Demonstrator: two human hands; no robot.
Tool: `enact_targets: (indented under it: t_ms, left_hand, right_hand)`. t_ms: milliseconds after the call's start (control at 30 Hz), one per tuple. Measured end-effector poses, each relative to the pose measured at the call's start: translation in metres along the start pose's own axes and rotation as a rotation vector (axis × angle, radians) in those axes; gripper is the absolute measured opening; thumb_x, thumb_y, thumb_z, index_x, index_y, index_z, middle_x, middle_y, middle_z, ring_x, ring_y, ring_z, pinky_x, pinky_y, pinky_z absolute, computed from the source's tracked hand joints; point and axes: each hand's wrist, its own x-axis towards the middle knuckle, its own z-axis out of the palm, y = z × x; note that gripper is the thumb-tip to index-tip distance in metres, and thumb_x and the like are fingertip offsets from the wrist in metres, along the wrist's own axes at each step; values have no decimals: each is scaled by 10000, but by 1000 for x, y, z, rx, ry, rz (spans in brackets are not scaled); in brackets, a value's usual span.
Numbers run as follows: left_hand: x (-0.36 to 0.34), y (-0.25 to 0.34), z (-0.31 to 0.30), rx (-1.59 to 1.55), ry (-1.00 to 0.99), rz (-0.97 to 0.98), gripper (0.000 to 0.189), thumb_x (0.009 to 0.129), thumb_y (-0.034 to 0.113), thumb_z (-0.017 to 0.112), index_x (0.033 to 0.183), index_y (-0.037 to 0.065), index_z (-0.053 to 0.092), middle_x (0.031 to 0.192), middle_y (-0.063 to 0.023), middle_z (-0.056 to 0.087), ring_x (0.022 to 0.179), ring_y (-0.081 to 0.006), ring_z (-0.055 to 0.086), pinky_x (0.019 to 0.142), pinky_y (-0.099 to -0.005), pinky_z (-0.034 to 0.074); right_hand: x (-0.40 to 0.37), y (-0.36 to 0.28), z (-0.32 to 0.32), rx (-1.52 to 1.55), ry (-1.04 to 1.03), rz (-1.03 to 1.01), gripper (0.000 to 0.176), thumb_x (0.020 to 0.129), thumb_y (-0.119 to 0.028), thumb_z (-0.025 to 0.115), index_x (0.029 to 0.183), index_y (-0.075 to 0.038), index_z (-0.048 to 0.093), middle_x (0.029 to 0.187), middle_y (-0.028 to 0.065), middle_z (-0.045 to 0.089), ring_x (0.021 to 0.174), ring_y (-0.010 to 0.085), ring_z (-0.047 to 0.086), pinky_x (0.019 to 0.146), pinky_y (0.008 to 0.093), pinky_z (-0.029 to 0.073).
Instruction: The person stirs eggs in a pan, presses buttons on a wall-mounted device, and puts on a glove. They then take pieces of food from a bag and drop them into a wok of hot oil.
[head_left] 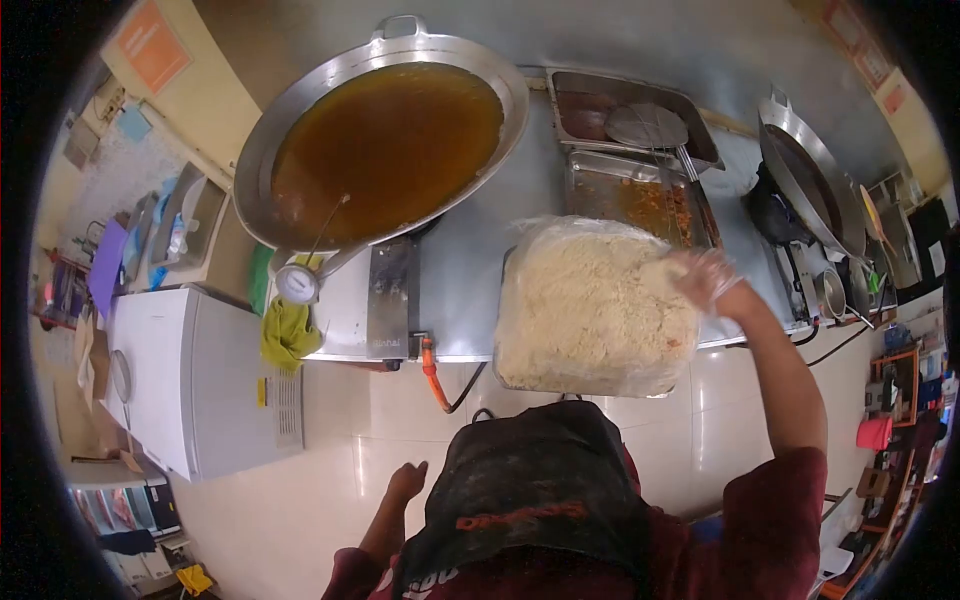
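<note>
A wide tray lined with clear plastic holds a heap of pale, crumbly flour (590, 310) in front of me. My right hand (704, 280), in a clear plastic glove, is at the right side of this heap. Its fingertips are blurred and blend into the flour, so whether they grip anything is hidden. My left hand (407, 482) hangs low beside my dark apron (530, 480), away from the counter. Its fingers are curled in and nothing shows in them.
A big wok (515, 95) of brown oil stands at the left, a dial thermometer (297, 284) at its rim. Behind the flour are a metal tray (600, 165) with orange crumbs and a strainer (645, 127). Another wok (850, 235) sits right; a white freezer (150, 370) stands left.
</note>
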Motion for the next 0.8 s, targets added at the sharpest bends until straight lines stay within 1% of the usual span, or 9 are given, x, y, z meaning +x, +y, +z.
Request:
enact_targets:
  t_ms: [100, 167, 300, 367, 433, 500, 600, 700, 800]
  left_hand:
    - [-5, -71, 55, -492, -160, -266, 720, 981, 587, 396, 796, -59, 654, 782, -224, 688, 707, -348, 690, 666, -455, 561]
    - [-46, -68, 67, -411, -150, -324, 730, 978, 597, 386, 785, -54, 651, 717, -175, 672, 604, -304, 655, 570, -449, 532]
    - [-99, -48, 96, -472, -246, -581, 710, 977, 591, 391, 813, -50, 650, 706, -153, 669, 572, -284, 642, 536, -442, 520]
    - [-105, -33, 105, -513, -263, -572, 698, 976, 586, 396, 834, -49, 650, 714, -153, 670, 571, -283, 642, 535, -439, 520]
    - [-101, -20, 111, -538, -268, -533, 686, 976, 580, 402, 854, -48, 651, 722, -154, 671, 570, -282, 641, 535, -437, 521]
    - [-89, -3, 111, -552, -259, -481, 675, 976, 574, 408, 875, -47, 652, 731, -155, 672, 569, -280, 640, 535, -434, 521]
    - [-65, 25, 100, -556, -216, -395, 659, 975, 566, 416, 907, -45, 653, 743, -156, 673, 568, -278, 640, 534, -430, 522]
    - [-43, 47, 86, -551, -144, -294, 645, 975, 558, 424, 938, -44, 655, 755, -157, 674, 567, -276, 639, 534, -426, 523]
    - [-32, 47, 66, -688, -145, -252, 625, 973, 548, 437, 993, -40, 648, 795, -161, 679, 582, -267, 641, 533, -418, 520]
  right_hand:
    - [-11, -19, -47, 193, 127, 128, 355, 877, -145, 628, 1225, -76, 638, 1147, 178, 685, 1006, 297, 682, 927, 369, 538]
    - [-19, -25, -62, 443, 170, 135, 401, 897, -141, 610, 1288, -60, 585, 1152, 147, 682, 1035, 259, 672, 938, 352, 528]
    - [-19, -72, -4, 84, 324, 20, 478, 904, -91, 557, 1379, -68, 507, 1286, 162, 605, 1178, 282, 600, 996, 379, 491]
    - [-16, -55, 99, -471, 313, -143, 549, 877, -77, 559, 1419, -85, 474, 1402, 180, 514, 1283, 310, 516, 1043, 420, 458]
    - [-21, -49, 134, -543, 335, -314, 606, 853, -107, 585, 1444, -94, 452, 1460, 194, 449, 1338, 344, 449, 1076, 448, 424]
    - [-37, -71, 88, -165, 390, -446, 645, 844, -147, 607, 1462, -94, 431, 1490, 198, 409, 1365, 370, 404, 1111, 460, 384]
    - [-55, -35, 57, 127, 371, -300, 637, 865, -240, 627, 1457, -96, 443, 1461, 215, 436, 1359, 399, 399, 1135, 466, 340]
    - [-75, 5, 37, -139, -10, -217, 606, 883, -338, 644, 1431, -131, 487, 1430, 201, 475, 1356, 387, 403, 1142, 475, 309]
    - [-78, 8, 38, -237, 3, -251, 595, 883, -428, 651, 1398, -155, 528, 1420, 148, 511, 1330, 354, 429, 1113, 464, 329]
